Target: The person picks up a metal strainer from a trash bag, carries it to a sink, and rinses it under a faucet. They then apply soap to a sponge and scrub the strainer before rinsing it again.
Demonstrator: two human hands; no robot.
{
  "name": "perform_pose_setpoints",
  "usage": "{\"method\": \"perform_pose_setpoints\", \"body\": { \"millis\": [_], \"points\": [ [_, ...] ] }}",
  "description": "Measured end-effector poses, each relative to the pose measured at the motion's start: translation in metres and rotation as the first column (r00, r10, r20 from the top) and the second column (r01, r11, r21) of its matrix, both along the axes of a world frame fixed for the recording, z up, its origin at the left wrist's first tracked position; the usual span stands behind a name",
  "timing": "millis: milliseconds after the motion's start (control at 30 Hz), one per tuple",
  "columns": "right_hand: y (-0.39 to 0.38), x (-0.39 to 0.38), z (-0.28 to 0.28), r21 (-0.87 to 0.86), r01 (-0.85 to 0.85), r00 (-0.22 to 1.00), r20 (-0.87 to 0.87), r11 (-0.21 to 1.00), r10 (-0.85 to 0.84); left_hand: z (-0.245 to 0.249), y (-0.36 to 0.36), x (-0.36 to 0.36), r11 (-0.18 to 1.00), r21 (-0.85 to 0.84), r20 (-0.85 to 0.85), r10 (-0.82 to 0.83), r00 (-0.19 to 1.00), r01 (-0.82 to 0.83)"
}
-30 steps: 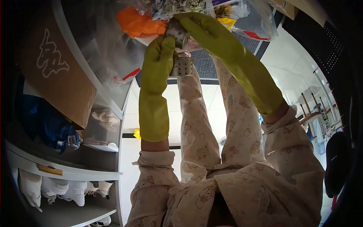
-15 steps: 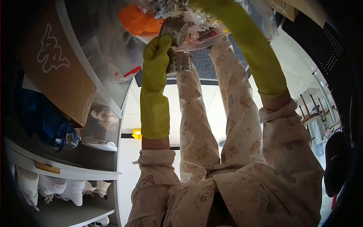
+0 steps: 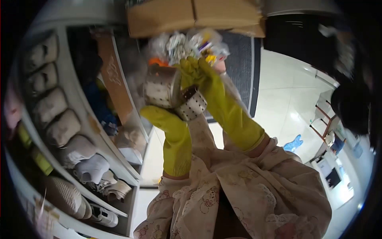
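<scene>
A perforated metal utensil holder, seemingly two joined cups, is raised in front of me. Its wider cup is on the left; the smaller cup tilts at its lower right. My left hand, in a yellow-green rubber glove, grips it from below, thumb side under the wide cup. My right hand, gloved alike, has its fingers bent and bunched at the wide cup's right edge; its exact hold is blurred. Behind the hands lies a heap of clear plastic bags with an orange piece.
On the left stands a shoe cabinet with several pale shoes and a brown paper bag. Cardboard boxes are at the top, over a dark mat. A blue item lies on the tiled floor at right.
My view has swung, bringing more of the cabinet into sight. The utensil holder has come nearer to me and turned. My right hand has come down from the heap to the holder.
</scene>
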State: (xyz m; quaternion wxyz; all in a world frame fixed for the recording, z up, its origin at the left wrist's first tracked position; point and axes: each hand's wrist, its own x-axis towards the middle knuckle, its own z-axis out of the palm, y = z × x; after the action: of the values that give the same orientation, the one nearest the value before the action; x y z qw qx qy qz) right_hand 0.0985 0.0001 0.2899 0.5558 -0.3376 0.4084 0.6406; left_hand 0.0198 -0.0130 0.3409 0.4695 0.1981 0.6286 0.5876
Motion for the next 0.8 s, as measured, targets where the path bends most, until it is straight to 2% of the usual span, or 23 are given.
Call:
{"method": "perform_pose_setpoints", "body": {
  "millis": [33, 67, 100, 133, 167, 200, 233, 267, 300, 333, 367, 400, 467, 500, 533, 600, 667, 700, 733, 767, 800],
  "points": [
    [-0.016, 0.003, 0.013, 0.108, 0.05, 0.999, -0.006, 0.993, -0.05, 0.026, -0.001, 0.006, 0.986, -0.081, -0.009, 0.148, 0.989, -0.148],
    [-0.033, 0.002, 0.024, 0.238, 0.088, 0.996, -0.005, 0.967, -0.09, 0.028, -0.014, -0.005, 0.994, -0.034, 0.029, 0.105, 0.994, -0.104],
    [-0.05, 0.003, 0.037, 0.356, 0.123, 0.991, 0.001, 0.926, -0.132, 0.017, -0.027, -0.022, 0.969, 0.155, -0.041, -0.187, 0.981, 0.191],
    [-0.073, 0.005, 0.051, 0.451, 0.145, 0.986, 0.007, 0.881, -0.166, 0.008, -0.047, -0.033, 0.833, 0.304, -0.164, -0.433, 0.886, 0.463],
    [-0.095, 0.006, 0.065, 0.542, 0.161, 0.98, 0.012, 0.825, -0.199, 0.057, -0.051, -0.021, 0.857, 0.235, -0.106, -0.447, 0.888, 0.459],
    [-0.117, 0.01, 0.079, 0.638, 0.163, 0.974, 0.016, 0.753, -0.225, 0.072, -0.057, -0.026, 0.822, 0.293, -0.087, -0.486, 0.869, 0.489],
    [-0.14, 0.014, 0.09, 0.751, 0.154, 0.968, 0.017, 0.642, -0.252, 0.078, -0.056, -0.038, 0.565, 0.357, -0.352, -0.656, 0.667, 0.744],
    [-0.163, 0.021, 0.098, 0.855, 0.123, 0.957, 0.033, 0.504, -0.29, 0.087, -0.056, -0.032, 0.237, 0.338, -0.61, -0.682, 0.404, 0.911],
    [-0.185, 0.029, 0.105, 0.937, 0.069, 0.941, 0.053, 0.341, -0.334, 0.104, -0.065, -0.021, 0.183, 0.365, -0.616, -0.688, 0.384, 0.913],
    [-0.211, 0.038, 0.114, 0.982, -0.012, 0.916, 0.085, 0.187, -0.392, 0.123, -0.08, -0.002, 0.23, 0.417, -0.453, -0.786, 0.42, 0.879],
    [-0.238, 0.048, 0.125, 0.991, -0.116, 0.874, 0.134, 0.068, -0.466, 0.143, -0.1, 0.015, 0.255, 0.445, -0.287, -0.867, 0.407, 0.858],
    [-0.269, 0.056, 0.137, 0.97, -0.245, 0.81, 0.207, 0.004, -0.549, 0.16, -0.127, 0.035, 0.246, 0.453, -0.16, -0.923, 0.35, 0.857],
    [-0.315, 0.072, 0.165, 0.913, -0.092, 0.712, 0.34, 0.398, -0.615, 0.18, -0.179, 0.069, 0.151, 0.459, -0.005, -0.985, 0.172, 0.876],
    [-0.346, 0.078, 0.184, 0.839, -0.011, 0.66, 0.415, 0.544, -0.626, 0.186, -0.213, 0.081, 0.08, 0.471, 0.037, -0.997, 0.071, 0.878],
    [-0.372, 0.086, 0.2, 0.759, 0.074, 0.612, 0.478, 0.647, -0.63, 0.188, -0.243, 0.095, 0.015, 0.479, 0.072, -0.997, -0.022, 0.877],
    [-0.427, 0.098, 0.23, 0.607, 0.212, 0.519, 0.594, 0.766, -0.614, 0.188, -0.304, 0.128, -0.107, 0.498, 0.126, -0.973, -0.194, 0.86],
    [-0.489, 0.111, 0.242, 0.515, 0.363, 0.452, 0.631, 0.777, -0.63, 0.179, -0.373, 0.172, -0.206, 0.523, 0.179, -0.922, -0.343, 0.827],
    [-0.523, 0.133, 0.226, 0.616, 0.476, 0.45, 0.443, 0.628, -0.775, 0.176, -0.406, 0.201, -0.244, 0.533, 0.213, -0.888, -0.407, 0.81],
    [-0.563, 0.151, 0.191, 0.683, 0.575, 0.419, 0.228, 0.451, -0.879, 0.169, -0.449, 0.221, -0.247, 0.486, 0.246, -0.882, -0.403, 0.838],
    [-0.598, 0.167, 0.169, 0.667, 0.675, 0.295, 0.15, 0.317, -0.944, 0.164, -0.489, 0.239, -0.263, 0.465, 0.283, -0.861, -0.423, 0.846],
    [-0.641, 0.178, 0.172, 0.684, 0.67, 0.259, 0.148, 0.288, -0.955, 0.158, -0.533, 0.254, -0.282, 0.442, 0.319, -0.838, -0.443, 0.851]
  ]
}}
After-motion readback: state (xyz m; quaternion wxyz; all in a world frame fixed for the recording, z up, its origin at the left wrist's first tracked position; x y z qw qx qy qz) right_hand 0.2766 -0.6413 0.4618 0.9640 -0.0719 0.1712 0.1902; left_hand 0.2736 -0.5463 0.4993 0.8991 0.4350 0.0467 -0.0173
